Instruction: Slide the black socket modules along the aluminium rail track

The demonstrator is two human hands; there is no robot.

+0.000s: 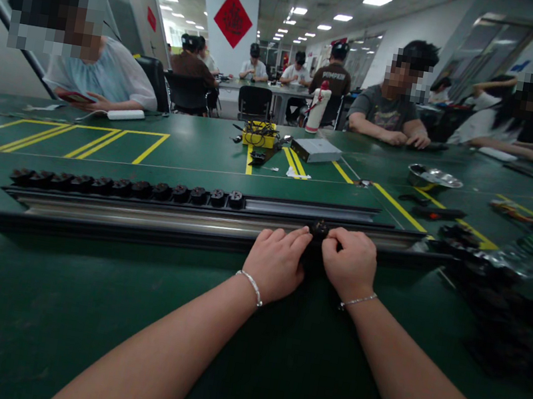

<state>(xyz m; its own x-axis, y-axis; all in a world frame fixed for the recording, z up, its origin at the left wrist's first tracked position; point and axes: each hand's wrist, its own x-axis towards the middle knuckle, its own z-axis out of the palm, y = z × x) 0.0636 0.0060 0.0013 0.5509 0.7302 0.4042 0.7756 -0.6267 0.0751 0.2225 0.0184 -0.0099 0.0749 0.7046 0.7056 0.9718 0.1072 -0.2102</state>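
A long black and silver rail [142, 215] lies across the green table in front of me. A row of several small black parts [121, 187] sits in its far channel on the left. My left hand [278, 262] and my right hand [350, 263] rest side by side on the rail's near channel, fingers curled. Between their fingertips they pinch one small black part [319, 228] that sits on the rail. Each wrist wears a thin bracelet.
Loose black parts and clear bags [504, 264] lie to the right. A metal bowl [434, 178], a grey box [315, 149] and a yellow box [259, 134] stand farther back. Other people sit at the table's far side and beyond.
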